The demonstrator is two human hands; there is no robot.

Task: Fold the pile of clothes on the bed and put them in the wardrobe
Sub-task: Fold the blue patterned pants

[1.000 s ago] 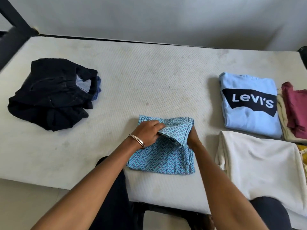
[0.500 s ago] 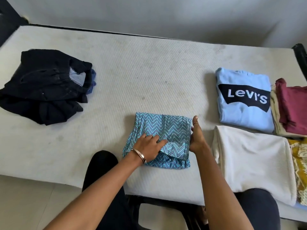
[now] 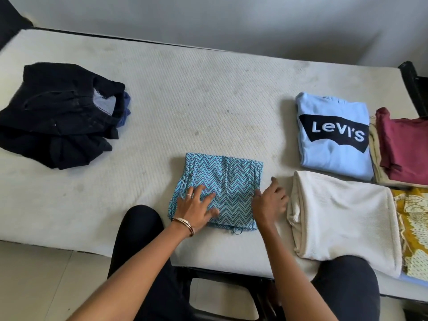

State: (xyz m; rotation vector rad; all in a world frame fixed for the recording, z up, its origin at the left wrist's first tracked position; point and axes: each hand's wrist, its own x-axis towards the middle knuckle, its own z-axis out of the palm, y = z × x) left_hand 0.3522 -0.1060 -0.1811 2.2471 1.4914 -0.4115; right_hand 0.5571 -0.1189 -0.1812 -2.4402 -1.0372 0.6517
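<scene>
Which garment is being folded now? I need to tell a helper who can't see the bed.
On the white mattress, look at the near edge, middle. The zigzag cloth lies under the left hand, the only turquoise patterned piece.

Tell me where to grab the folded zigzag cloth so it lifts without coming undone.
Take the blue zigzag cloth by its two side edges, one hand from each side, fingers slid underneath. It lies flat in a layered rectangle; loose threads hang along its near edge, so lifting there would likely spill the layers. The left hand rests flat on it; the right hand touches its right edge.

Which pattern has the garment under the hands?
Blue zigzag stripes on the folded garment, seen in the head view.
</scene>
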